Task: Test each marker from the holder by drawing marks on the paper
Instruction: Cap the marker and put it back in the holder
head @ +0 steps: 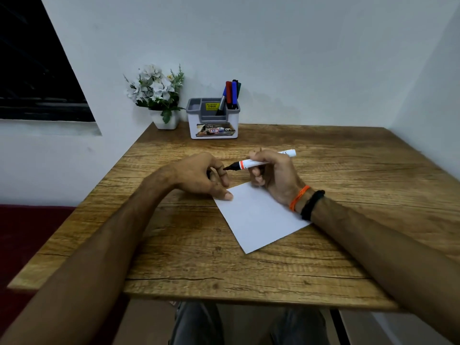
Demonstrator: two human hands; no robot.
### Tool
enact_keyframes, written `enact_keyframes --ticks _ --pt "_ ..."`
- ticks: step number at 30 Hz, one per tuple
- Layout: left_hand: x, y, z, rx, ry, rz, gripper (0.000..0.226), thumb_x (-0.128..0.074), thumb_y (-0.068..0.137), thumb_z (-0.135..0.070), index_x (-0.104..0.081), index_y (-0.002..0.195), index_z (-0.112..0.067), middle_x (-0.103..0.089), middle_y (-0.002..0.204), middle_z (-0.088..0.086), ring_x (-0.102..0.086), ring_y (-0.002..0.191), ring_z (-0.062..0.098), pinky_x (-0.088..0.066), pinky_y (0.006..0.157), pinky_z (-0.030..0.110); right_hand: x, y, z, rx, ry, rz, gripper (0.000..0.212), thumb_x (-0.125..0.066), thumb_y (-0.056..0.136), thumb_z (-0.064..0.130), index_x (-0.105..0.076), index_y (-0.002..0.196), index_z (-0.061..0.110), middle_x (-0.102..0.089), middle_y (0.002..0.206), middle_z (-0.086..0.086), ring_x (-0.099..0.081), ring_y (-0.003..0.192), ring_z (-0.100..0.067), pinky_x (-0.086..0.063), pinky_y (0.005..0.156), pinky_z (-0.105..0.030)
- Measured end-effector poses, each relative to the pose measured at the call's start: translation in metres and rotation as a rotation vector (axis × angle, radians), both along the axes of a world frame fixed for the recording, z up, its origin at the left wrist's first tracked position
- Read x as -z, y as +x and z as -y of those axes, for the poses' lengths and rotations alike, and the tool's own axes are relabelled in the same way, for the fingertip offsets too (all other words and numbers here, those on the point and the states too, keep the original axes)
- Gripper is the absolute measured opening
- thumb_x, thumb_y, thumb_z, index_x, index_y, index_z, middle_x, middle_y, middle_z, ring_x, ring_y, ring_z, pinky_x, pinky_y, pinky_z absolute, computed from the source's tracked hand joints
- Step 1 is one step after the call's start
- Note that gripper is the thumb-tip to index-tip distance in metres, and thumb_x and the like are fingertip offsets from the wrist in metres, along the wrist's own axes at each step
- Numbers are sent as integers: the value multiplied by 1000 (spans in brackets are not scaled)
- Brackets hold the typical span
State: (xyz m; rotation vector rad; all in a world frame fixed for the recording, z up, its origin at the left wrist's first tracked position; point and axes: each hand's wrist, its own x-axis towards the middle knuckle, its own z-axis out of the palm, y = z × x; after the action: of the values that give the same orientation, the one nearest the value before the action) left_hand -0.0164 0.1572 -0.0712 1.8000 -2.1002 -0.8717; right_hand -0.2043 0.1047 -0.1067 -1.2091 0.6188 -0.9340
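— Pale walls meet in a corner behind a wood-grain table (174, 245), with a dark window off to the left. What stands on it?

— One white sheet of paper (258, 217) near the middle, lying askew. At the back, one grey-and-white desk holder (213, 120) and, just beside it on the left, one potted plant with white flowers (159, 95).

— How many markers are in the holder?

— Four show: a red marker (228, 92), a blue marker (234, 92), a dark one behind them, and a grey-barrelled one leaning across the front. A fifth, the white marker with an orange band (261, 161), is out and in use.

— Who has it?

— The right hand (273, 175) has its fingers curled round the barrel, holding it nearly level above the far corner of the paper, dark tip bared and pointing left. The left hand (199, 175) is curled too, thumb tip resting on the sheet's left corner; something small and dark sits between its fingers, likely the cap, though I cannot tell for sure.

— So which step is this?

— I'd judge the marker is freshly uncapped and not yet tried; the paper looks blank. Next, the tip must tilt down onto the sheet while the left thumb pins it flat.
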Motion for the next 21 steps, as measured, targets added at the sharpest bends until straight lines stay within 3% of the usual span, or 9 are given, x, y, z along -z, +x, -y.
enact_keyframes --ticks 4,8,10,14,16,18,21 --pt "1 13 0 31 -13 -112 37 -80 75 -25 -65 109 -27 -53 50 -11 -48 49 6 -38 64 28 -5 12 14 -221 -5 20 7 -47 73 12 -48 72 5 -41 42 -1 -31 35 -11 -19 44 -20" --pt "3 16 -2 101 -27 -108 25 -78 76 -30 -70 83 -53 -59 63 8 -45 58 15 -35 64 29 -9 20 22 -344 39 23 10 -41 70 11 -46 76 4 -40 40 -1 -30 33 -10 -14 45 -22" --pt "5 16 -1 113 -24 -96 23 -78 76 -33 -71 77 -55 -62 74 24 -46 62 19 -36 66 30 -10 20 22 -349 38 30 14 -42 71 12 -49 78 2 -41 41 -1 -31 33 -10 -17 44 -20" --pt "7 15 2 98 -1 -98 22 -79 75 -30 -75 96 -37 -53 55 -3 -47 57 14 -39 65 27 -12 12 14 -284 -7 5 13 -48 71 13 -52 77 2 -42 43 -2 -34 36 -9 -27 40 -17" --pt "8 16 3 92 1 -73 18 -80 74 -30 -74 89 -40 -61 58 -7 -54 58 14 -44 65 26 -9 6 8 -250 -36 -23 12 -49 71 14 -53 75 3 -42 43 -2 -34 36 -9 -25 41 -17" --pt "7 16 3 86 -8 -65 19 -78 76 -28 -74 94 -35 -59 54 -12 -51 54 4 -40 61 21 -5 1 5 -253 -49 -40 11 -49 71 13 -53 74 3 -43 42 -1 -34 34 -9 -22 42 -20" --pt "8 15 4 48 -76 -95 21 -73 82 -24 -73 101 -32 -70 69 -9 -59 66 2 -40 68 20 -2 -2 4 -303 -86 -54 11 -49 71 10 -54 75 1 -45 42 -2 -36 33 -8 -20 42 -22"
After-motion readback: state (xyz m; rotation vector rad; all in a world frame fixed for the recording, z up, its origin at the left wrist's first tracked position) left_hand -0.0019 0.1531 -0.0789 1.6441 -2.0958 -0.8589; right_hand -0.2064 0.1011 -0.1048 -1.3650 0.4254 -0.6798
